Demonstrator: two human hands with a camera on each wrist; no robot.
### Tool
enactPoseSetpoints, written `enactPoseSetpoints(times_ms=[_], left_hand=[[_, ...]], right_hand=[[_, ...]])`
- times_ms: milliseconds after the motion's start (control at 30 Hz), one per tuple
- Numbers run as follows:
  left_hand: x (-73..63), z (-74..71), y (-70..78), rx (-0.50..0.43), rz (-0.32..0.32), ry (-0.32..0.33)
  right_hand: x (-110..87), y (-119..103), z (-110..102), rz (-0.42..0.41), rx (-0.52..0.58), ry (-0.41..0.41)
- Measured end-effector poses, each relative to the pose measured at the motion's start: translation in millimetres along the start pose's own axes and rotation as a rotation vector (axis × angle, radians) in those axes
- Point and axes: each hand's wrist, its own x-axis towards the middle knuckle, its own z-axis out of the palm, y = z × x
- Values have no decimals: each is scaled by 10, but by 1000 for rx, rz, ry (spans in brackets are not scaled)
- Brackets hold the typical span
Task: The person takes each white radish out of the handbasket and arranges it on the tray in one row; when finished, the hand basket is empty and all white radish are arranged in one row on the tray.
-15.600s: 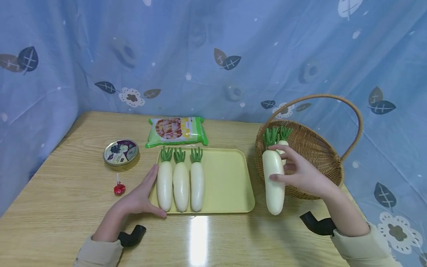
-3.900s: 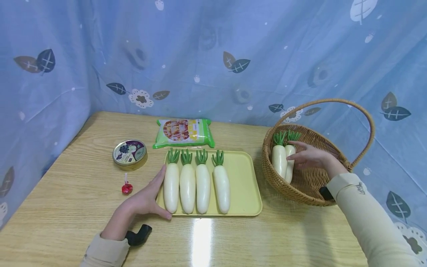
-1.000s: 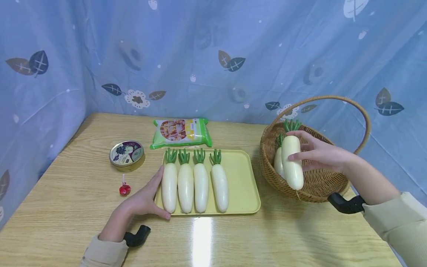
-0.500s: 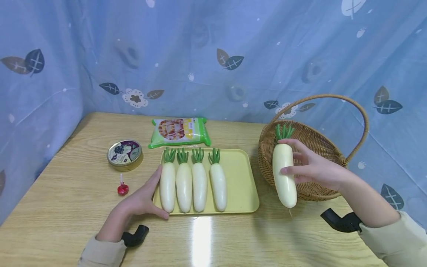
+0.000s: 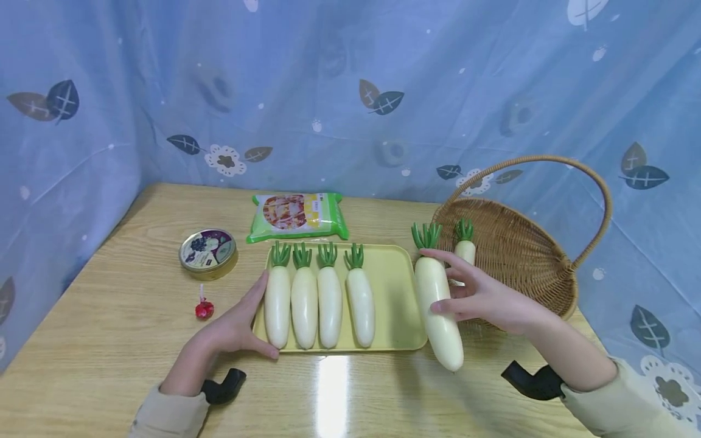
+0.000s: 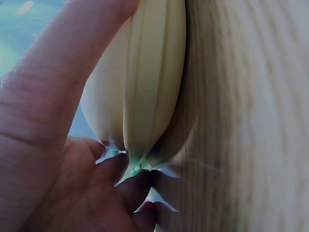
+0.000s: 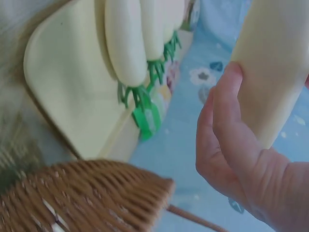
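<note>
Several white radishes with green tops lie side by side in a pale yellow tray, filling its left and middle. My left hand holds the tray's near left corner, thumb at the front edge and fingers along the left side. Between thumb and fingers, my right hand grips another white radish by its middle, above the tray's right edge. Its green top points away and its lower end tilts toward me. Behind that hand, one more radish sits in the wicker basket, partly hidden.
The basket's tall arched handle rises at the right. A green food packet lies behind the tray. To the left are a round tin and a red wrapped lollipop. A blue curtain hangs behind the table.
My right hand has lifted a radish out of the basket and carried it left to the tray's right edge. The left hand stays at the tray corner. Earlier, a fourth radish joined the tray.
</note>
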Motion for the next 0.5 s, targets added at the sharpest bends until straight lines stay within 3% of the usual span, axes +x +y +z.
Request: enactPoseSetpoints(times_ms=[500], left_hand=[[10, -5, -5, 2, 16, -3]], right_hand=[[303, 211, 276, -46, 9, -9]])
